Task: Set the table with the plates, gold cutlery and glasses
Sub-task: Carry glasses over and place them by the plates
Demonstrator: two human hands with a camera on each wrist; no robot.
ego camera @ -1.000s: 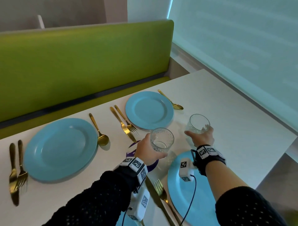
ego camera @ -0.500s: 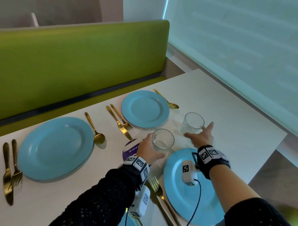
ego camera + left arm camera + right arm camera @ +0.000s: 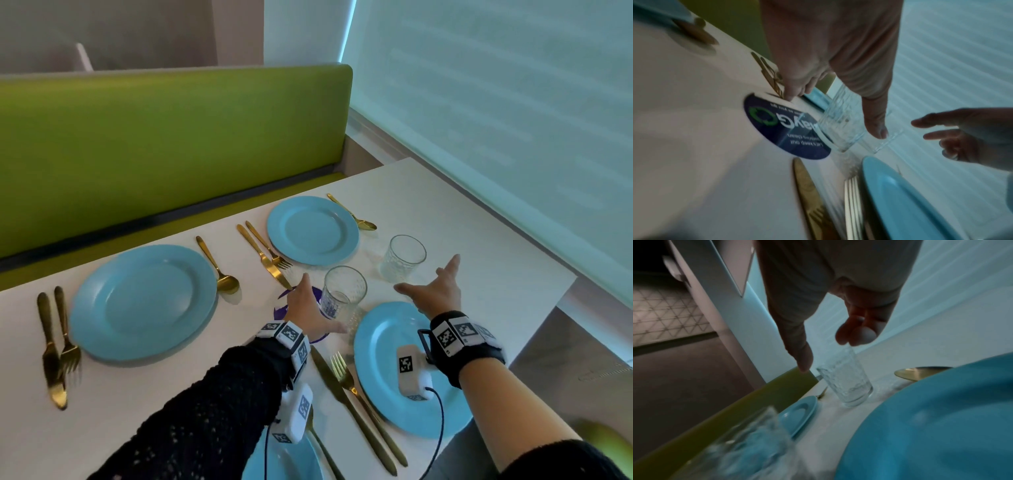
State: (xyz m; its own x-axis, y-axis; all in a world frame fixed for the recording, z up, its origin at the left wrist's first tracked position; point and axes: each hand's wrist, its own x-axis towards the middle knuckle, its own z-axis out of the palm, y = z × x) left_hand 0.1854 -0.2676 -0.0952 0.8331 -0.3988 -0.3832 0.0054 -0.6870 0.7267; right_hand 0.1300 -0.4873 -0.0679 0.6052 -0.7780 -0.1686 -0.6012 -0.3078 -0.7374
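Two textured clear glasses stand beyond the round blue near plate; left hand and right hand are released, fingers spread.

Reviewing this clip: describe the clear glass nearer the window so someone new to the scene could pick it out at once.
Start at the green bench behind the white table, then find the smaller blue plate at the window end. Just near-right of it stands a clear textured glass tumbler. Unlike the other glass, which stands beside the purple round sticker with the left hand against it, this one stands free beyond the open right hand.
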